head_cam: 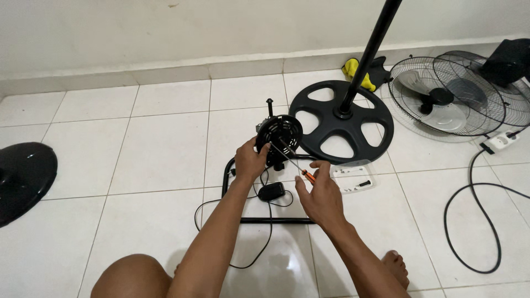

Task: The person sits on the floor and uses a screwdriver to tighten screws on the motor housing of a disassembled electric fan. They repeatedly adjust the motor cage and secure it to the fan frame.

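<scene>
Left hand: gripping the fan motor at its left side.
Right hand: closed on screwdriver, tip at the motor.
Motor: on floor, beside round stand base.
Nearby: clear tray, fan guard.

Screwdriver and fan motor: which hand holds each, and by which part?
Right hand holds the screwdriver by its orange handle; left hand grips the black fan motor housing at its lower-left edge.

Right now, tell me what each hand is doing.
Left hand: closed on the black fan motor housing.
Right hand: closed on an orange-handled screwdriver.
</scene>
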